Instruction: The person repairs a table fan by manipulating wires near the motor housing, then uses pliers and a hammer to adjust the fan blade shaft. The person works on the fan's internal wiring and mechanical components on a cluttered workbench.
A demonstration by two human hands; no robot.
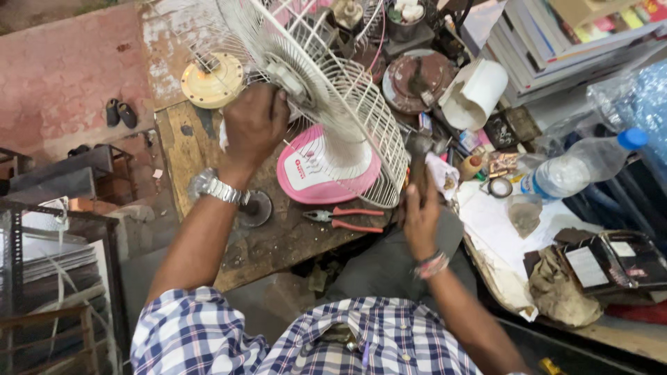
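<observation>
The left hand (pixel 253 125) is closed around the hub at the middle of a white wire fan guard (pixel 333 90), which tilts above a pink fan base (pixel 306 177) on the worn wooden bench (pixel 278 239). The right hand (pixel 422 219), just right of the guard's lower rim, is wrapped tight round the handle of a hammer (pixel 417 149), whose dark head sits close beside the wire at that rim.

Judging from this, the chief risk is the hammer head catching the thin wires: a blow slightly off line could bend or snap a spoke. The guard is steadied only at the hub, so a knock at the rim could twist it in the left hand or tip the whole fan off its base. The left hand's knuckles lie against the mesh and could be pinched if the guard jumps. The clutter packed to the right of the guard could also be struck by a wide swing.

Counted: one fan guard, one pink base, one hammer, and one pair of red-handled pliers (pixel 344 217) lying just below the base. Left of the guard sits one round cream motor housing (pixel 212 80). Well right of the guard lies one clear plastic bottle (pixel 583 163) with a blue cap, and up beyond it one white paper roll (pixel 479 90). Two dark shoes (pixel 119 113) lie on the red floor far left of the guard
</observation>
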